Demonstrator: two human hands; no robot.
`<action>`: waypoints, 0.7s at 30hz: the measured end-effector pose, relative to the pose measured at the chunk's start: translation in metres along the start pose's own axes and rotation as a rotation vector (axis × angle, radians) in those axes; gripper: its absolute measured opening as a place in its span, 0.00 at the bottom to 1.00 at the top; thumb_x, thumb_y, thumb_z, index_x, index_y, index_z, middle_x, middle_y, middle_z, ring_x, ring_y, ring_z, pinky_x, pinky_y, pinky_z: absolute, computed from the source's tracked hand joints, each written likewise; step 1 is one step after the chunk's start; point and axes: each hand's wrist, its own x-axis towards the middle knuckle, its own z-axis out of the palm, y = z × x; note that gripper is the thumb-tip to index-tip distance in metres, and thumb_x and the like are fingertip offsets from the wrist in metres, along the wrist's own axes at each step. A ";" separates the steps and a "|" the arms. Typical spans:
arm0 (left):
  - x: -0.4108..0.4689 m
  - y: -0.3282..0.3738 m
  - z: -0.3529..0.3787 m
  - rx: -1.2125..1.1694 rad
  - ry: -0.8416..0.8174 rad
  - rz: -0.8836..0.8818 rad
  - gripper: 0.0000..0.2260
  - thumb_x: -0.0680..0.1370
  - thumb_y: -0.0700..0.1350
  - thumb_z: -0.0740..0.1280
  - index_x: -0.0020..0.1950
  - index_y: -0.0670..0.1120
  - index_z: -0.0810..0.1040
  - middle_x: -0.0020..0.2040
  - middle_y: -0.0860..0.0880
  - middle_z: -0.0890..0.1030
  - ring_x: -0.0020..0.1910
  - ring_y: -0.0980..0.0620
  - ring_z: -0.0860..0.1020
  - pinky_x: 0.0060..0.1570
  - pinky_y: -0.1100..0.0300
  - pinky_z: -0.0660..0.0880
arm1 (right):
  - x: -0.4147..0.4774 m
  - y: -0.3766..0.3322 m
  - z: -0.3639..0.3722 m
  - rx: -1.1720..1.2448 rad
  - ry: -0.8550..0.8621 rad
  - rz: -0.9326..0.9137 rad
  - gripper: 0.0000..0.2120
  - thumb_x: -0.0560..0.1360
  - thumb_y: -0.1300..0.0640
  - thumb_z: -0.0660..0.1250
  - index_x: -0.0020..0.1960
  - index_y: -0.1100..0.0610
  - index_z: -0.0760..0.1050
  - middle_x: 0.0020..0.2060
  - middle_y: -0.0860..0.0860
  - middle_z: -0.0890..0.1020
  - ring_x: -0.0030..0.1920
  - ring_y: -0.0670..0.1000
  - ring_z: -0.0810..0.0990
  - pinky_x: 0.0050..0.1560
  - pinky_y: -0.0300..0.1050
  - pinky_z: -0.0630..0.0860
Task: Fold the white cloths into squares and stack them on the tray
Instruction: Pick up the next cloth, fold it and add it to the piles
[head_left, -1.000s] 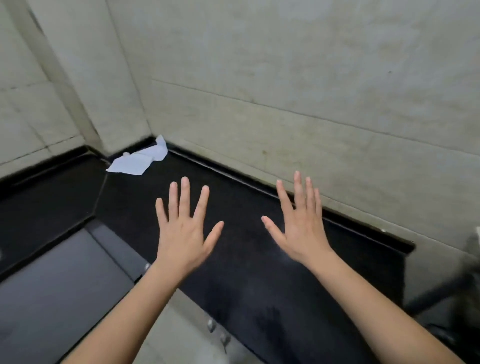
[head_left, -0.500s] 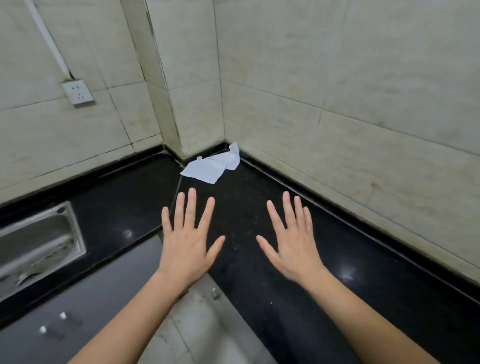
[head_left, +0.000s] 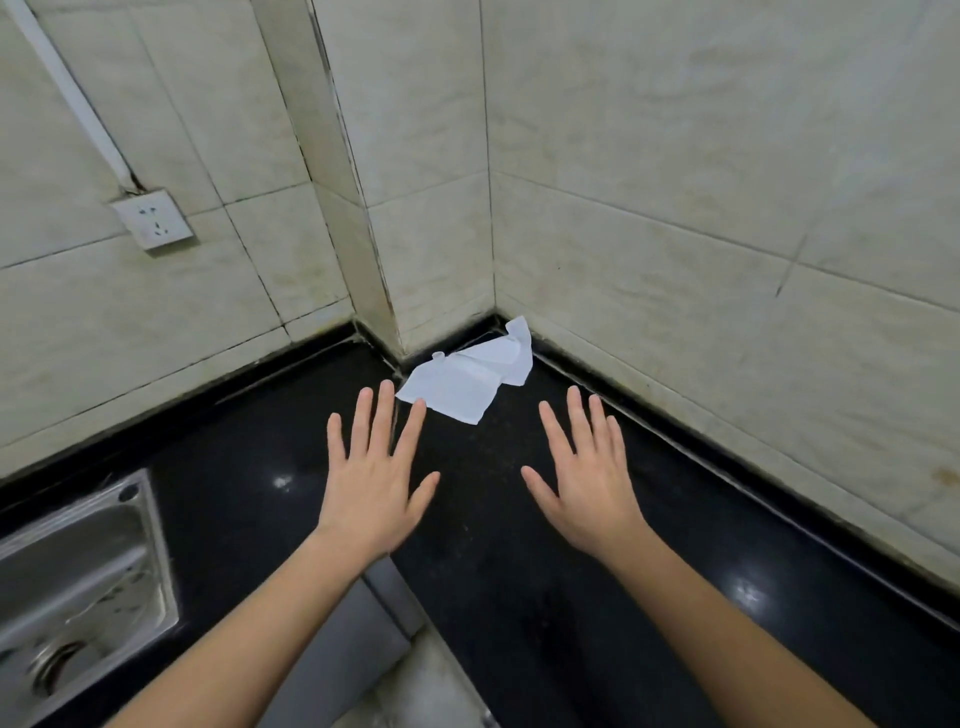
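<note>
A crumpled white cloth (head_left: 467, 379) lies on the black countertop (head_left: 519, 519), pushed into the corner where two tiled walls meet. My left hand (head_left: 374, 478) hovers palm down with fingers spread and straight, its fingertips just short of the cloth's near edge. My right hand (head_left: 584, 480) is held the same way, to the right of the cloth and a little nearer to me. Both hands hold nothing. No tray is in view.
A steel sink (head_left: 78, 587) is set into the counter at the lower left. A wall socket (head_left: 153, 218) sits on the left wall. Tiled walls close off the back and the right. A grey cabinet front (head_left: 343, 644) drops below the counter's inner edge.
The view has swung left and closer to the corner, so the cloth now lies right in front of my fingertips. The sink and socket have come into view. Both hands stay spread.
</note>
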 end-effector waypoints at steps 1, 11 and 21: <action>0.008 -0.006 0.006 -0.004 -0.018 -0.009 0.37 0.78 0.63 0.58 0.81 0.47 0.51 0.80 0.38 0.48 0.79 0.37 0.47 0.73 0.34 0.52 | 0.011 -0.002 0.004 -0.004 -0.015 -0.002 0.36 0.80 0.39 0.56 0.81 0.54 0.49 0.80 0.60 0.48 0.80 0.63 0.45 0.78 0.62 0.49; 0.106 -0.059 0.089 -0.045 -0.238 0.040 0.37 0.80 0.59 0.56 0.80 0.48 0.39 0.80 0.40 0.37 0.78 0.38 0.37 0.74 0.35 0.45 | 0.099 -0.027 0.061 0.007 -0.304 0.049 0.37 0.82 0.43 0.55 0.81 0.53 0.38 0.80 0.58 0.37 0.79 0.61 0.36 0.79 0.59 0.44; 0.235 -0.120 0.219 -0.032 -0.562 0.351 0.36 0.80 0.46 0.59 0.80 0.41 0.40 0.80 0.41 0.39 0.79 0.42 0.38 0.76 0.39 0.47 | 0.210 -0.071 0.170 0.093 -0.524 0.197 0.36 0.82 0.55 0.58 0.81 0.54 0.39 0.81 0.56 0.45 0.80 0.57 0.47 0.78 0.53 0.53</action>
